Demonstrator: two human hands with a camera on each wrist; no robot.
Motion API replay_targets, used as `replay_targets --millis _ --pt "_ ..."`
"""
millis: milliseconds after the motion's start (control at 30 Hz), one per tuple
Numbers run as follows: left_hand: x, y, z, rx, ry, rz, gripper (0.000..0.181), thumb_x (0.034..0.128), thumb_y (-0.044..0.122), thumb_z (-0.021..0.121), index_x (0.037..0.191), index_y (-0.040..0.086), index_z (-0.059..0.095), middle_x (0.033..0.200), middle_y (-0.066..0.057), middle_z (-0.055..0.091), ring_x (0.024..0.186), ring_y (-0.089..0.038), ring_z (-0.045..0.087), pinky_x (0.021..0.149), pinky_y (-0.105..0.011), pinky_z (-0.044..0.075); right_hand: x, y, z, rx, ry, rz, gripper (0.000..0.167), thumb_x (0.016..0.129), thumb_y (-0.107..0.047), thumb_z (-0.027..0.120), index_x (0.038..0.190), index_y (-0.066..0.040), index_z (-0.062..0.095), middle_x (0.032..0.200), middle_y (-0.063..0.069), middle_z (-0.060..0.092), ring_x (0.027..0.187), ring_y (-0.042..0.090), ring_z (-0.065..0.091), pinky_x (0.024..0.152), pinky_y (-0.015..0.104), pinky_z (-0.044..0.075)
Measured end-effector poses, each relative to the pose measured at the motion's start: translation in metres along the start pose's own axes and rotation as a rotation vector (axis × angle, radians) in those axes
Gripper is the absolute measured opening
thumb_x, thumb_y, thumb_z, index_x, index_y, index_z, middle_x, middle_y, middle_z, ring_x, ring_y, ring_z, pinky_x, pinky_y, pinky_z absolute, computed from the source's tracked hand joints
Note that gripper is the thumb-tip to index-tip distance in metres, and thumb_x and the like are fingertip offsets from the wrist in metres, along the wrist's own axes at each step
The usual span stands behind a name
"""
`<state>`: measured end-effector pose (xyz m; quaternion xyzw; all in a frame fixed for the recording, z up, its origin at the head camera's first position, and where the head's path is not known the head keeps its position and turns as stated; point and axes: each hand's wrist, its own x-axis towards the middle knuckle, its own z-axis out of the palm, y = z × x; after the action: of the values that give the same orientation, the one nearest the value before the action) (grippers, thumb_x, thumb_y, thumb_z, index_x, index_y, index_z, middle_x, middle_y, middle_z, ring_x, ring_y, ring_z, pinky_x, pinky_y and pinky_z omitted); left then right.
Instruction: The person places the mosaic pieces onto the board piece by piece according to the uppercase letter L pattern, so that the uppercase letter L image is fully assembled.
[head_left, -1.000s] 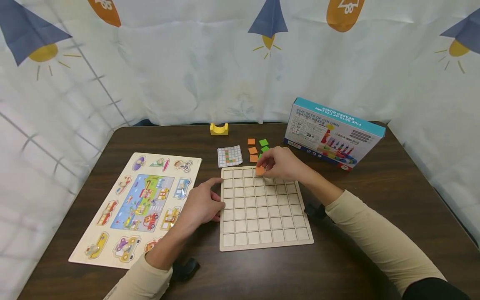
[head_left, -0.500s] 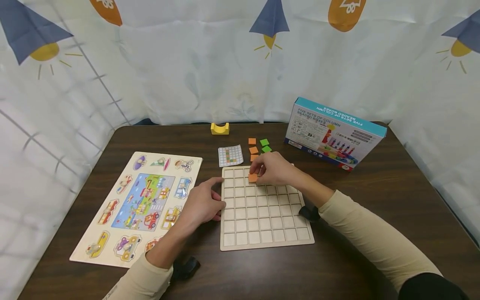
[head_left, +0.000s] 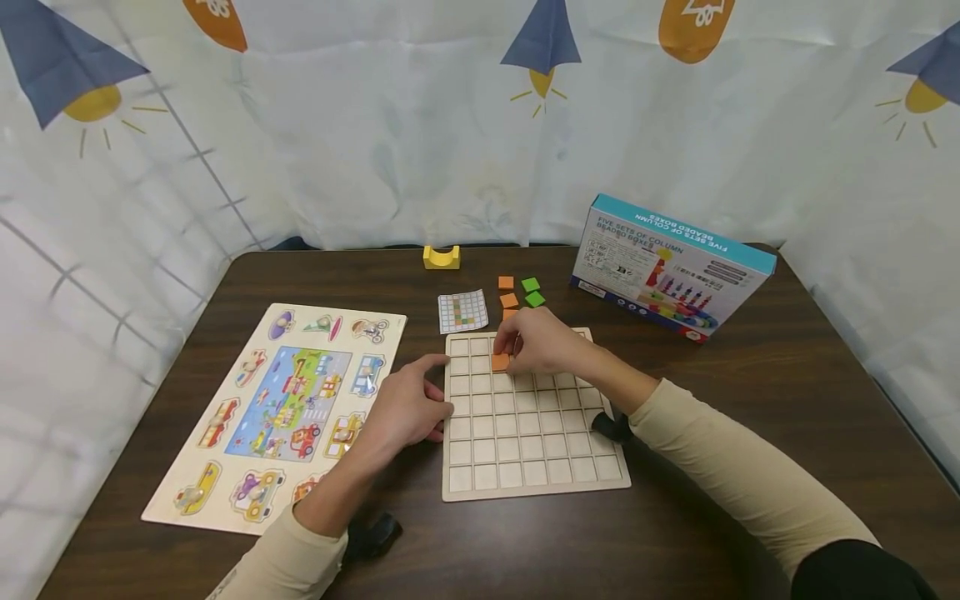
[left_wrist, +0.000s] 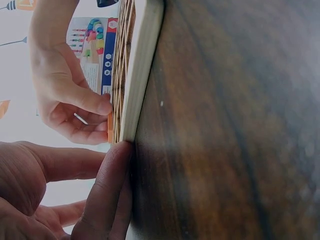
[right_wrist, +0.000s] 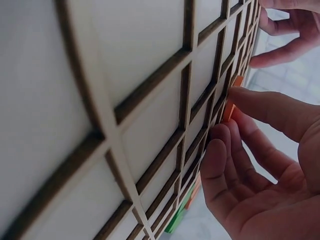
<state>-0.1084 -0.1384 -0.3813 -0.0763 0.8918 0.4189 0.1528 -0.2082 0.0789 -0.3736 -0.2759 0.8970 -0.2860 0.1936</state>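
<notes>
A wooden grid board [head_left: 525, 427] lies on the table. My right hand [head_left: 542, 342] pinches a small orange square tile [head_left: 500, 362] between thumb and fingers, over the upper part of the grid. The right wrist view shows the tile [right_wrist: 232, 102] tilted against the grid bars, its lower edge hidden by the thumb and fingers. At the board's left edge, my left hand [head_left: 411, 404] rests its thumb and fingertips against the wood. Seen from the left wrist, those fingers [left_wrist: 107, 187] are fairly straight and touch the board's side.
Behind the board lie several orange tiles [head_left: 506, 283] and green tiles [head_left: 535, 298], partly hidden by the right hand. Left of them is a printed grid card [head_left: 462, 312]. A yellow block [head_left: 441, 258], a toy box [head_left: 667, 271] and a picture puzzle board [head_left: 255, 492] stand or lie around.
My right hand has carried the orange tile left and slightly toward the person, from the board's far edge to a cell in the upper rows. The left hand stays at the board's edge.
</notes>
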Motion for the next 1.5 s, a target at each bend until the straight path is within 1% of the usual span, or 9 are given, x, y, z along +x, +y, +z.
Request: replay_targets --millis 233,433,733,967,1200,1500 --pt "-0.0003 0.0001 0.0000 -0.018 -0.004 0.000 0.070 0.0847 0.000 0.073 0.151 0.013 0.052 0.093 -0.014 0.065 0.054 -0.018 0.067 0.049 -0.032 0.062 0.0007 -0.0002 0.0007 -0.010 0.001 0.020 0.020 0.078 -0.006 0.084 0.096 -0.011 0.077 0.087 0.001 0.069 0.081 0.015 0.063 0.072 0.027 0.055" --pt "-0.0001 -0.0002 -0.0001 -0.026 -0.006 -0.003 0.070 0.0852 0.000 0.073 0.151 0.013 0.052 0.093 -0.014 0.065 0.054 -0.018 0.067 0.049 -0.032 0.062 0.0010 -0.0006 0.0001 -0.013 -0.002 0.028 0.020 0.078 -0.006 0.085 0.096 -0.011 0.078 0.088 0.001 0.070 0.082 0.015 0.063 0.073 0.027 0.055" --pt "-0.0003 0.0010 -0.0015 -0.018 -0.013 -0.003 0.070 0.0853 0.000 0.073 0.151 0.013 0.051 0.094 -0.014 0.065 0.055 -0.018 0.067 0.050 -0.032 0.062 0.0015 0.0013 0.0004 -0.017 0.000 0.020 0.020 0.079 -0.008 0.086 0.097 -0.012 0.078 0.089 0.001 0.070 0.083 0.014 0.063 0.074 0.026 0.056" --pt "-0.0008 0.0013 -0.0016 -0.006 -0.006 0.004 0.070 0.0851 0.001 0.073 0.151 0.013 0.052 0.092 -0.013 0.065 0.054 -0.018 0.067 0.049 -0.031 0.062 0.0017 0.0019 0.0002 -0.006 -0.006 0.020 0.022 0.080 -0.008 0.087 0.099 -0.011 0.078 0.090 0.002 0.070 0.084 0.015 0.064 0.076 0.027 0.057" --pt "-0.0003 -0.0003 -0.0020 -0.021 -0.007 0.011 0.071 0.0848 -0.001 0.073 0.151 0.013 0.052 0.093 -0.013 0.064 0.054 -0.018 0.067 0.050 -0.032 0.062 0.0011 0.0014 -0.0001 -0.010 -0.007 0.008 0.021 0.081 -0.008 0.086 0.100 -0.011 0.078 0.090 0.002 0.070 0.084 0.015 0.064 0.076 0.027 0.057" --pt "0.0006 -0.0007 -0.0011 -0.012 -0.008 0.012 0.071 0.0850 0.001 0.073 0.151 0.013 0.052 0.092 -0.013 0.065 0.054 -0.018 0.067 0.050 -0.031 0.062 -0.0010 0.0007 -0.0014 -0.009 -0.007 0.002 0.022 0.081 -0.008 0.086 0.101 -0.010 0.078 0.091 0.002 0.070 0.085 0.016 0.063 0.077 0.028 0.057"
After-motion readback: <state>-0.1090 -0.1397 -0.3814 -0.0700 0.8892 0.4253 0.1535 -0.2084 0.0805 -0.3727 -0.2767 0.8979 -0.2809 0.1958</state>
